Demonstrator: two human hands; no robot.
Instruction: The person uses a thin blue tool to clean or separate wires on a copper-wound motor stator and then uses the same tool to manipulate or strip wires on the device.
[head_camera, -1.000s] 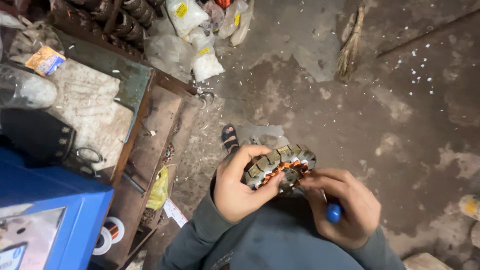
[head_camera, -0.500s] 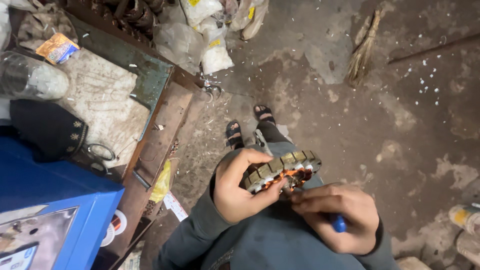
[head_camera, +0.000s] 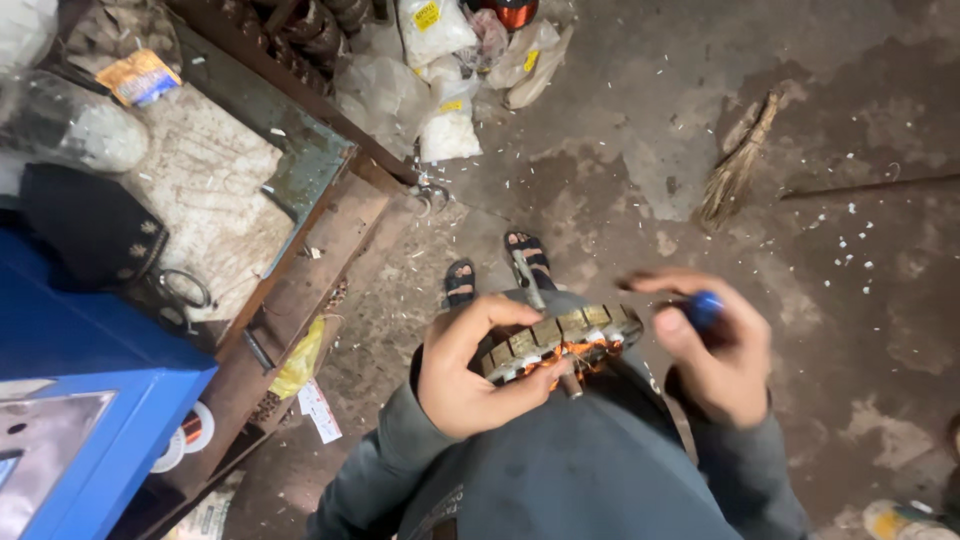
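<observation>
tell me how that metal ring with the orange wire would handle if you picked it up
The metal ring looks like stacked steel plates, so probably stiff and heavy for its size. The left hand clamps its rim, which suggests a firm grip helps. The orange wire inside looks thin, likely easy to bend or snag.

left hand (head_camera: 470, 375): fingers curled, gripping | right hand (head_camera: 715, 350): raised, fingers closed

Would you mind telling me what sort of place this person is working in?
Probably a small motor repair workshop: the left hand holds a wound stator ring with copper wire, a worn workbench stands alongside, and a broom lies on the dirty concrete floor.
</observation>
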